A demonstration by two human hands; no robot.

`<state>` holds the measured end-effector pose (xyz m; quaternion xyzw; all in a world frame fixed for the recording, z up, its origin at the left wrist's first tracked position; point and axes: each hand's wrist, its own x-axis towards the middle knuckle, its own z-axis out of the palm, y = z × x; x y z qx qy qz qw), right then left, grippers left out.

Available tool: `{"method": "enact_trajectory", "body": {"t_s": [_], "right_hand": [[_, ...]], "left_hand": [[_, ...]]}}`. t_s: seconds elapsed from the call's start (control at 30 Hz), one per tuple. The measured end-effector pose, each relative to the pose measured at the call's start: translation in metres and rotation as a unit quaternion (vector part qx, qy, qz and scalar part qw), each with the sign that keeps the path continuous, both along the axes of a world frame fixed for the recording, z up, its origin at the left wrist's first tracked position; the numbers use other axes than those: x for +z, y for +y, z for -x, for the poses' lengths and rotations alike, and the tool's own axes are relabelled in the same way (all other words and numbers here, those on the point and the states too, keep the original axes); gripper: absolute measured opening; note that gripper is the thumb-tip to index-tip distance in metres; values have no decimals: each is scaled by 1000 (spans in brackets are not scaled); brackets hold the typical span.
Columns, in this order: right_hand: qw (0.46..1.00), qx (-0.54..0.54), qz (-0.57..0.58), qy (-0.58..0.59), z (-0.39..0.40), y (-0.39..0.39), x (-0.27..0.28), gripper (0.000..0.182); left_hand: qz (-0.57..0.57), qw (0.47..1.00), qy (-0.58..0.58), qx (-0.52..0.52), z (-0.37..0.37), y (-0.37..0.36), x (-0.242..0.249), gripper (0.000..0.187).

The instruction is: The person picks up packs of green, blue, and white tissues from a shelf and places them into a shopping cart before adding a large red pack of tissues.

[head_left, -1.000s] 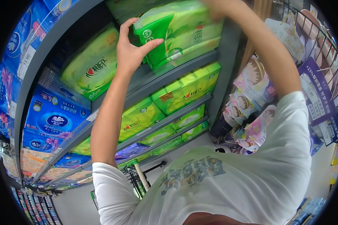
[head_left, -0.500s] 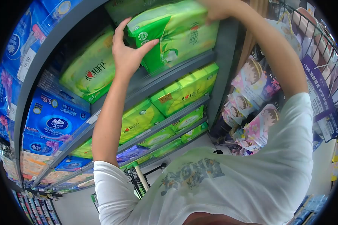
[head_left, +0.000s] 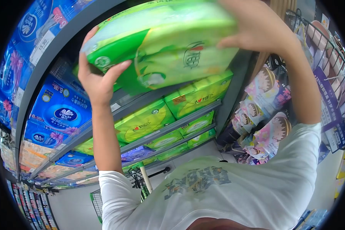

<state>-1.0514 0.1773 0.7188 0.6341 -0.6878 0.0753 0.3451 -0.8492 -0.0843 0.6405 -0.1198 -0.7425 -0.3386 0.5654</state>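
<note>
A large green plastic-wrapped pack of tissues [head_left: 163, 57] is held up in front of the shelf, tilted. My left hand [head_left: 99, 74] grips its left end, thumb across the front face and fingers behind the top edge. At the right end, my right hand [head_left: 253, 32] is closed on the pack, its thumb on the front; the other fingers are blurred or out of sight. Below the pack, similar green tissue packs [head_left: 143, 124] sit on the lower shelves. Blue tissue packs [head_left: 63, 111] stand to the left of my left forearm.
The grey shelf edge [head_left: 168, 128] runs slantwise beneath the pack. Pink-and-white bagged goods [head_left: 266, 107] hang to the right, under a wire basket [head_left: 326, 42]. A cart with green trim [head_left: 97, 203] stands on the floor at lower left.
The tissue pack has come outward from the shelf and appears larger, shifted left. Both hands moved with it, and the right hand now shows more fully at its right end.
</note>
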Motion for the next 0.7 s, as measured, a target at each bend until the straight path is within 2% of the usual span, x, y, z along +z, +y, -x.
{"method": "enact_trajectory", "body": {"t_s": [0.07,0.13,0.17,0.2,0.27,0.3,0.4,0.43,0.47,0.53,0.57,0.6,0.67,0.7], "right_hand": [[999,27,-6,-28,-15,1,-2,96],[992,121,-19,-40,-18,-1,-6,98],[991,117,-50,-47,-28,-3,-6,107],[989,127,-55,-46,-31,-10,-12,107],[974,190,-32,-118,-34,-27,-35,98],[971,211,-17,-111,-43,-33,-46,98],[958,225,-116,-136,-76,-47,-70,100],[949,233,-163,-137,-83,-52,-79,107],[944,248,-167,-136,-91,-58,-87,107],[914,270,-252,-165,-108,-70,-102,115],[883,257,-336,-205,-118,-79,-106,114],[878,265,-344,-200,-124,-91,-117,114],[808,351,-390,-269,-137,-120,-153,115],[805,359,-392,-265,-147,-133,-168,115]], "left_hand": [[-29,1000,-6,6,-26,-1,1,82],[-50,999,-2,17,-52,-4,-4,83],[-68,998,1,19,-66,-5,-8,84],[-71,997,2,29,-82,-5,-13,84],[-122,991,-35,52,-114,1,-28,88],[-132,986,-38,91,-129,9,-34,93],[-173,971,-90,137,-189,15,-69,99],[-189,964,-109,154,-206,21,-76,100],[-206,955,-129,171,-224,28,-84,101],[-237,938,-147,204,-260,38,-100,100],[-232,928,-169,238,-277,43,-107,99],[-227,916,-192,270,-291,50,-114,98],[-244,902,-197,297,-320,65,-128,99],[-233,895,-202,323,-337,68,-139,100]]}}
